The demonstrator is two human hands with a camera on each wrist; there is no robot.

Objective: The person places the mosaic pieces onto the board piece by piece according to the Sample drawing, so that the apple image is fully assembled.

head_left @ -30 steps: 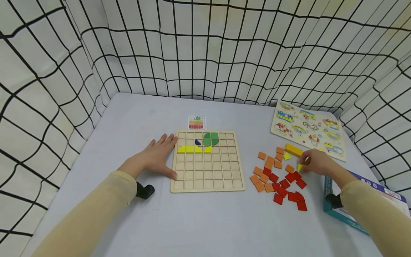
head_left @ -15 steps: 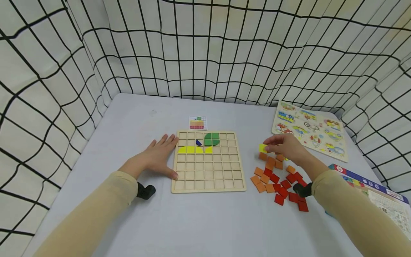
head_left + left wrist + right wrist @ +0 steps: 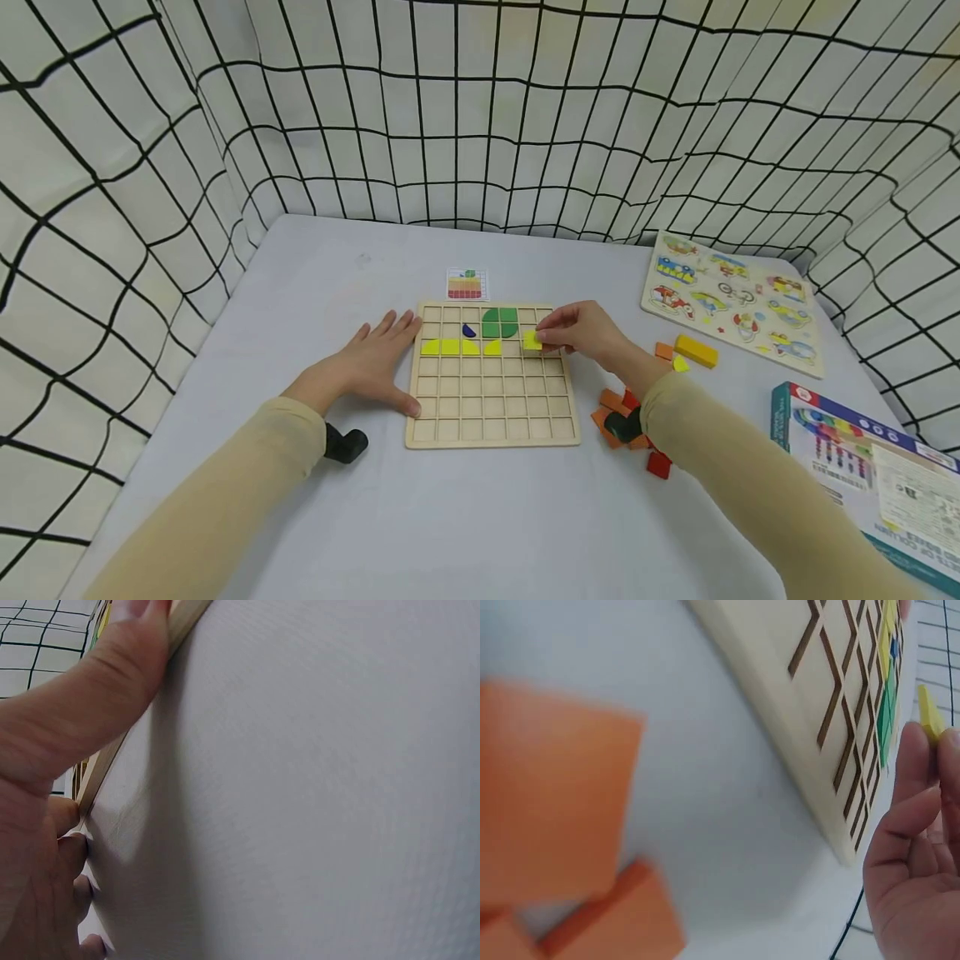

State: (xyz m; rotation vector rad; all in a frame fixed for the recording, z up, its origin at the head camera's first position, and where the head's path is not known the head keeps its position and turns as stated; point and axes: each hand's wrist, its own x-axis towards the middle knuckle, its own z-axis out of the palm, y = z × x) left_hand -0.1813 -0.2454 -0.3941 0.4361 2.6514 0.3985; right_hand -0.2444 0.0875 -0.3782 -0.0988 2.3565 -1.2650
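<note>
A wooden grid board [image 3: 491, 408] lies in the middle of the table, with a row of yellow tiles [image 3: 450, 347], green tiles [image 3: 499, 322] and a small dark blue tile [image 3: 468, 331] set in its upper cells. My left hand [image 3: 367, 367] rests spread at the board's left edge, its thumb [image 3: 105, 690] against the wooden side in the left wrist view. Between thumb and fingertips my right hand [image 3: 585, 333] pinches a yellow tile [image 3: 532, 340], over the upper right cells. In the right wrist view that yellow tile [image 3: 930, 712] stands up from the fingertips.
A small pattern card [image 3: 467, 284] lies behind the board. Loose orange tiles [image 3: 612, 400] and red tiles [image 3: 658, 465] lie to the right, partly under my forearm. Beyond are a yellow block [image 3: 696, 351], a picture puzzle board [image 3: 731, 304] and a box [image 3: 862, 475].
My right hand has picked up a yellow tile from beside the yellow block and carried it left to above the board. The left hand stays at the board's edge.
</note>
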